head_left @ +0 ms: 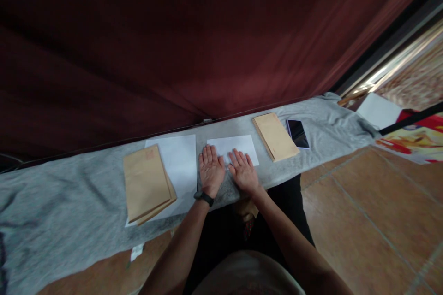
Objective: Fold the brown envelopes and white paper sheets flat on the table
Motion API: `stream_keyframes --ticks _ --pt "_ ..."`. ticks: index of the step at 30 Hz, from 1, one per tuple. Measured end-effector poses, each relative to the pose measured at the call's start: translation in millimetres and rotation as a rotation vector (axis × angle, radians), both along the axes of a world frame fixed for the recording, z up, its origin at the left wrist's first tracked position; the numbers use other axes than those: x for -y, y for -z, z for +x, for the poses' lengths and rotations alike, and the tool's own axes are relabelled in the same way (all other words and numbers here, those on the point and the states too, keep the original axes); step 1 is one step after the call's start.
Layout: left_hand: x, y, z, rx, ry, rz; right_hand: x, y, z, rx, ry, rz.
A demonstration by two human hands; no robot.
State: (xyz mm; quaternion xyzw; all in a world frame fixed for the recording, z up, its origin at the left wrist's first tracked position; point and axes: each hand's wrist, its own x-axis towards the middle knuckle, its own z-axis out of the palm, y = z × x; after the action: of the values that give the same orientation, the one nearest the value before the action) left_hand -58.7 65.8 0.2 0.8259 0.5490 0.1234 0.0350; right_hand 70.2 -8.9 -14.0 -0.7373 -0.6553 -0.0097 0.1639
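My left hand [210, 170] lies flat and open on the grey cloth [69, 193], fingers stretched toward a small white sheet [238, 145]. Beside it, my right hand [243, 170] also rests flat and open, its fingertips on the near edge of that sheet. A black band sits on my left wrist. Left of my hands lies a larger white sheet [178, 156] with a stack of brown envelopes [147, 184] partly on top of it.
A second stack of brown envelopes [275, 136] lies to the right, with a dark phone [297, 133] next to it. A dark red curtain hangs behind the cloth. Tiled floor and a colourful mat [415, 138] are at the right.
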Motion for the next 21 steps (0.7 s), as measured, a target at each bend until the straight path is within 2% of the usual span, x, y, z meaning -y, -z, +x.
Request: stream_keyframes --ticks 3,10,16,19,21 --pt "-0.8 1.8 -0.2 0.009 -0.002 -0.001 11.2 1.0 -3.5 -0.007 0.036 0.014" --pt "0.4 2.2 0.3 0.028 0.003 0.014 31.2 8.9 19.3 0.021 0.165 0.065" --pt "-1.6 2.5 -2.3 0.065 0.001 -0.008 43.8 14.3 26.7 0.005 0.237 0.084" --pt "5.1 -0.6 -2.5 0.079 -0.010 -0.005 45.6 14.6 27.0 -0.002 0.241 0.087" --pt "16.6 -3.1 0.5 0.090 0.037 0.010 45.7 15.0 26.7 -0.008 0.244 0.095"
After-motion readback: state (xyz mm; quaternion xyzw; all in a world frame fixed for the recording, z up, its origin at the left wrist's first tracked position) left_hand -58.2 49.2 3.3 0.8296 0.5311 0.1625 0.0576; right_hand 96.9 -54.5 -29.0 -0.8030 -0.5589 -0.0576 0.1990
